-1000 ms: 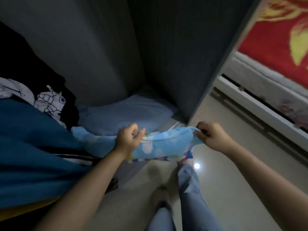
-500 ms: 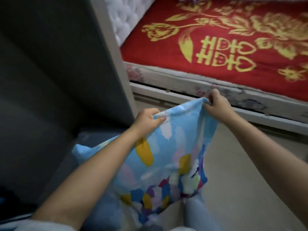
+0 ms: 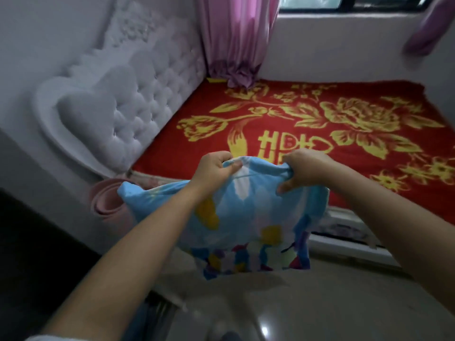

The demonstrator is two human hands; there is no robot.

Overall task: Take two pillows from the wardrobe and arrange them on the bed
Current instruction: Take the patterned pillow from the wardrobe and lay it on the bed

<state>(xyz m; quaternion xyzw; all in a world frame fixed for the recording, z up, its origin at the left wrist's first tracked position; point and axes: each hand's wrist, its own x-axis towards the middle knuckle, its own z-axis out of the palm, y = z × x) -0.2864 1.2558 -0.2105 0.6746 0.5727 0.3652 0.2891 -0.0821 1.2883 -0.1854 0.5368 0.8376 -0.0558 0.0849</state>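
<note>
A light blue pillow (image 3: 248, 225) with yellow, white and multicoloured patches hangs in the air in front of me, just short of the bed's near edge. My left hand (image 3: 214, 168) pinches its top edge on the left. My right hand (image 3: 302, 168) grips the same top edge on the right. Beyond it lies the bed (image 3: 307, 119), covered by a red blanket with gold flowers and characters. No pillow lies on the blanket. The wardrobe is out of view apart from a dark shape at the left.
A white tufted headboard (image 3: 128, 104) stands along the bed's left end. Pink curtains (image 3: 236, 38) hang at the far corner under a window (image 3: 344, 2). A rolled pink mat (image 3: 108, 203) leans by the headboard's foot. Pale glossy floor (image 3: 320, 303) lies below.
I have pulled the blue pillow out of the dark wardrobe, where a second pale blue pillow stayed, and turned right to face the bed. Both hands kept hold of its top edge.
</note>
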